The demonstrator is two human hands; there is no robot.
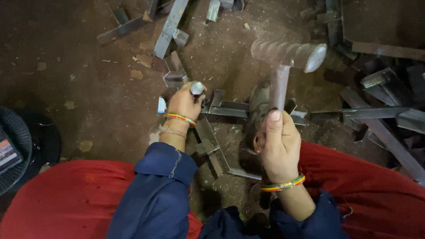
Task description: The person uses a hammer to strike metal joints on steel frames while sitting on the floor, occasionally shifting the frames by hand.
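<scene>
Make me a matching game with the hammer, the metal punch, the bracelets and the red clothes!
Things:
1. Hammer
2. Round metal punch
3. Striped bracelets
4. Red clothing

Places or states:
A. On both wrists
B. Over the knees, at the bottom of the picture
C. Raised in the right hand
D. Gripped upright in the left hand, over the angle-iron frame

Right pairs: 1-C, 2-D, 3-A, 4-B
</scene>
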